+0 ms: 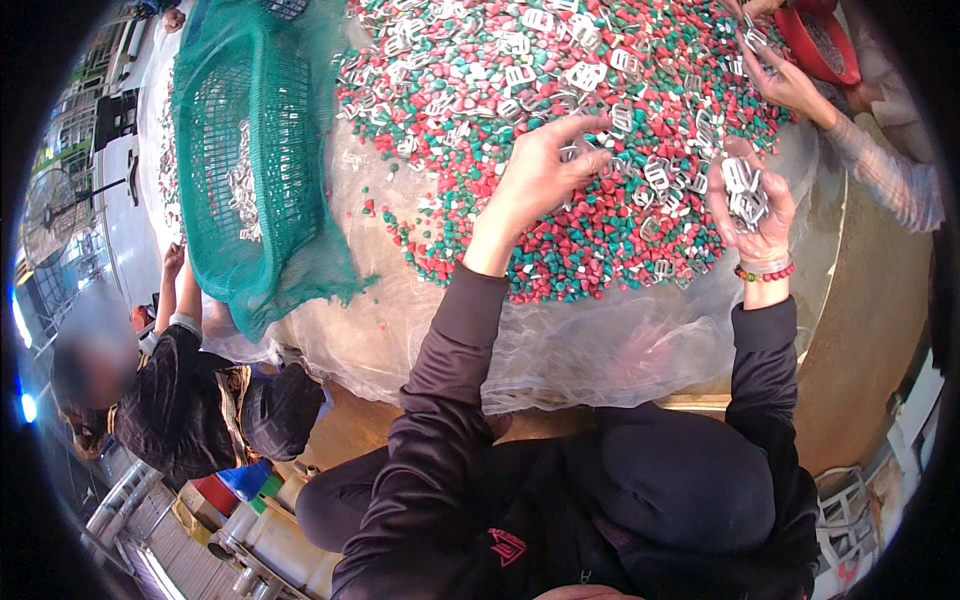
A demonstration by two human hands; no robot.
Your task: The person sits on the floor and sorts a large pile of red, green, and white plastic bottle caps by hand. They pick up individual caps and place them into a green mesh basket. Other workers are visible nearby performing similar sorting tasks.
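Note:
Many small red, green and white cone-shaped pieces point(560, 255) lie in a wide heap, with silvery metal slide buckles scattered among them. My left hand point(540, 175) is over the middle of the heap. Its thumb and index finger are apart, the index fingertip close to a buckle point(621, 117); the other fingers are largely hidden. To the right, my right hand point(755, 205) is palm up, with its fingers curled round a cluster of metal buckles point(742, 192). A beaded bracelet point(765, 272) circles that wrist.
At the left, a green plastic basket point(190, 180) draped in green netting holds some buckles. Another person's hand point(790, 85) reaches in at the upper right, near a red bowl point(825, 45). A person point(180, 400) sits at the left. Clear sheeting point(560, 350) covers the near table edge.

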